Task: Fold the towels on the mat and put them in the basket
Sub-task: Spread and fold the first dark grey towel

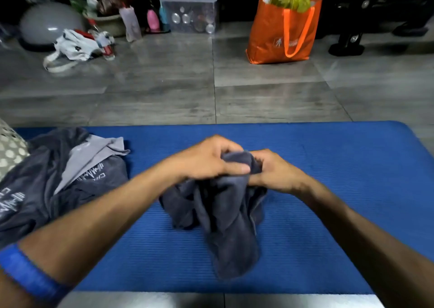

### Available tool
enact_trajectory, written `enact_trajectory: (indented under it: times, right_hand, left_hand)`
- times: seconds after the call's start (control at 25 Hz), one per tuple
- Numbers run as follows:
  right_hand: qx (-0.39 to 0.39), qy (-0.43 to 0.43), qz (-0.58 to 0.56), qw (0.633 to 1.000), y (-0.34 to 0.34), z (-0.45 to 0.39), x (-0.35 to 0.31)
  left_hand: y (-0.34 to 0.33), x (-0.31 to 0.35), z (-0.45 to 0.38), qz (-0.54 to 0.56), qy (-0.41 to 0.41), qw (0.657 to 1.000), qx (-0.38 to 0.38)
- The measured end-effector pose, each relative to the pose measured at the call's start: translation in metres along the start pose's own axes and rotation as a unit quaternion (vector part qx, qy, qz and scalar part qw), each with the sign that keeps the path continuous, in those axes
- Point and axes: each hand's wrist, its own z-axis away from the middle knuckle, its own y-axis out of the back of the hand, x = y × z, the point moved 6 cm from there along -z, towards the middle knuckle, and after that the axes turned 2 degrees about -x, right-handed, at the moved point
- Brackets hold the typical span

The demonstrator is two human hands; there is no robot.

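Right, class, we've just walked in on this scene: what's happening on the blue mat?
A person kneels or sits at a blue ribbed foam mat, gripping the top edge of a crumpled dark grey towel with both hands. The left hand and right hand bunch it together above the mat; its lower part still rests on the mat. It is not yet folded. A heap of dark and light grey towels waits at the left.

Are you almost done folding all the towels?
Not nearly. No folded towel shows anywhere. In hand: the left hand and right hand both grip the top of one dark grey towel, which hangs bunched onto the blue mat. Left to do: a heap of towels lies unfolded at the mat's left end, beside the spotted basket, whose inside is out of view.
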Motion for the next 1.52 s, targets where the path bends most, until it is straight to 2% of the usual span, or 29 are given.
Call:
enact_trajectory:
  times: [0.08,0.16,0.28,0.36,0.44,0.52,0.56,0.64,0.76,0.88,1.0,1.04,1.12,1.2,1.24,1.32,1.36,1.44,1.48,1.52]
  right_hand:
    - [0.077,-0.067,0.063,0.993,0.038,-0.006,0.006]
    - [0.203,-0.124,0.171,0.956,0.083,-0.003,0.01]
    - [0.308,-0.188,0.186,0.914,0.13,0.012,0.005]
    - [0.333,-0.233,0.18,0.896,0.143,0.022,0.013]
    - [0.349,-0.26,0.14,0.89,0.146,0.033,0.022]
    - [0.376,-0.232,-0.004,0.897,0.142,0.042,0.027]
    - [0.381,-0.21,-0.069,0.898,0.139,0.046,0.026]
    - [0.329,-0.173,-0.117,0.921,0.127,0.046,0.01]
    - [0.188,-0.118,-0.193,0.956,0.09,0.031,-0.029]
    - [0.091,-0.068,-0.33,0.937,0.064,0.024,-0.059]
    - [0.03,-0.015,-0.436,0.899,0.07,0.04,-0.075]
    - [0.031,-0.022,-0.437,0.899,0.076,0.046,-0.073]
    - [0.024,-0.079,-0.341,0.936,0.083,0.056,-0.055]
    - [-0.046,-0.163,-0.137,0.976,0.084,0.065,-0.023]
    - [-0.08,-0.207,-0.021,0.975,0.088,0.07,-0.007]
    - [-0.122,-0.285,0.157,0.938,0.11,0.084,0.023]
    - [-0.131,-0.324,0.204,0.915,0.121,0.091,0.037]
    - [-0.124,-0.379,0.229,0.888,0.139,0.1,0.066]
    - [-0.098,-0.389,0.229,0.887,0.146,0.097,0.079]
    - [-0.045,-0.392,0.237,0.888,0.154,0.091,0.091]
  left_hand:
    - [0.042,0.002,0.002,-0.094,0.021,0.995,0.004]
    - [0.08,-0.022,0.012,-0.227,0.075,0.971,0.013]
    - [0.134,-0.066,0.034,-0.341,0.159,0.918,0.127]
    - [0.154,-0.084,0.051,-0.349,0.167,0.905,0.179]
    - [0.161,-0.088,0.061,-0.307,0.141,0.916,0.218]
    - [0.155,-0.087,0.066,-0.239,0.126,0.936,0.228]
    - [0.148,-0.086,0.065,-0.214,0.119,0.947,0.21]
    - [0.124,-0.073,0.058,-0.179,0.113,0.968,0.134]
    - [0.066,-0.039,0.036,-0.017,0.1,0.994,0.038]
    - [0.011,-0.002,0.01,0.055,0.035,0.998,0.0]
    - [0.01,0.012,0.006,0.164,0.035,0.986,0.011]
    - [0.017,0.015,0.009,0.201,0.041,0.979,0.014]
    - [0.032,0.018,0.017,0.225,0.048,0.973,0.025]
    - [0.045,0.017,0.025,0.182,0.063,0.981,0.015]
    - [0.053,0.014,0.03,0.162,0.073,0.984,0.004]
    - [0.078,0.002,0.042,0.148,0.088,0.985,-0.005]
    - [0.093,-0.007,0.049,0.131,0.103,0.986,-0.006]
    - [0.115,-0.035,0.059,0.02,0.16,0.986,-0.048]
    - [0.121,-0.054,0.063,-0.076,0.219,0.969,-0.083]
    - [0.125,-0.077,0.064,-0.186,0.286,0.932,-0.12]
